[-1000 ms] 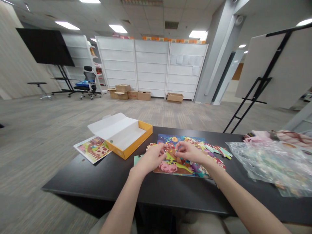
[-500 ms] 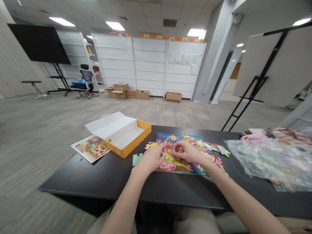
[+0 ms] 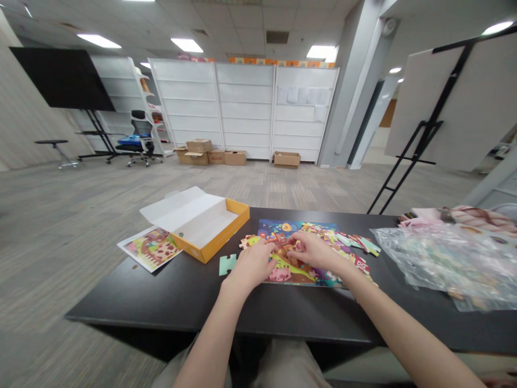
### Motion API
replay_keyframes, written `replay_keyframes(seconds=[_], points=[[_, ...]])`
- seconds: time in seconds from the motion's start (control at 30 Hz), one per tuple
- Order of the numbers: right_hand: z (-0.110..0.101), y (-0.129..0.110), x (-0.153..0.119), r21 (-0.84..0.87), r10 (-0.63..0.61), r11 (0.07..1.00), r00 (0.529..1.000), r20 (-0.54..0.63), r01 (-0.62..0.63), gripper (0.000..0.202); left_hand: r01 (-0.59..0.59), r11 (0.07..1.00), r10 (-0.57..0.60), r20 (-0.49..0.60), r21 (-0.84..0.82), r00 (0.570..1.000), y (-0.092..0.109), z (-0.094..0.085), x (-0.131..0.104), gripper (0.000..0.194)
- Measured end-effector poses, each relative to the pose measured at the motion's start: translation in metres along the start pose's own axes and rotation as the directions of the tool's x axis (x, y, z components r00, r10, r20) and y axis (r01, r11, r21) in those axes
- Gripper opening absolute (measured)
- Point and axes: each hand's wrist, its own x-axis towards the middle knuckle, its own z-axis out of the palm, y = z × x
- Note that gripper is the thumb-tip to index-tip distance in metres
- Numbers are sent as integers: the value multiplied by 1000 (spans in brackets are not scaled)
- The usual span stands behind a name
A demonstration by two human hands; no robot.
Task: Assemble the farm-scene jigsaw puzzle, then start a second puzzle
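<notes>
A colourful jigsaw puzzle (image 3: 299, 274) lies on the black table (image 3: 161, 302), with loose pieces (image 3: 323, 233) heaped over its right part. Over its left part rests my left hand (image 3: 255, 261), fingers bent and spread, touching the puzzle surface. Facing it from the right, my right hand (image 3: 309, 249) has its thumb and fingers curved towards a brown area of the puzzle; whether a piece is between the fingertips is too small to tell. A pale green piece (image 3: 226, 264) lies just left of my left hand.
An open yellow box (image 3: 220, 237) with a white inside stands left of the puzzle, partly over a printed picture sheet (image 3: 151, 249). At the right lie a clear plastic bag (image 3: 452, 264) and pink cloth (image 3: 428, 222). The table's front edge runs close below my forearms.
Both hands have stayed over the puzzle with small finger movements. My left hand has shifted slightly, so more of the pale green piece shows. The camera view has moved a little.
</notes>
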Motion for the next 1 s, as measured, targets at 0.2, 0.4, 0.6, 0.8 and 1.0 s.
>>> replay_keyframes(seconds=[0.2, 0.4, 0.6, 0.8, 1.0], points=[[-15, 22, -1, -112, 107, 986, 985, -138, -123, 13, -113, 993, 111, -48, -35, 993, 2, 1, -1, 16], [-18, 26, -4, -233, 140, 958, 982, -130, -168, 15, -147, 989, 147, 18, 3, 989, 9, 0, -2, 17], [-17, 23, -4, -237, 133, 959, 985, -107, -155, 13, -162, 986, 165, 92, -40, 982, 9, -5, -7, 24], [-15, 20, -4, -241, 129, 959, 988, -90, -147, 14, -147, 985, 148, 9, -95, 989, -7, -1, -6, 22], [-17, 19, -3, -198, 151, 965, 983, -107, -170, 14, 112, 992, -105, -105, 61, 989, -20, -13, -12, 19]])
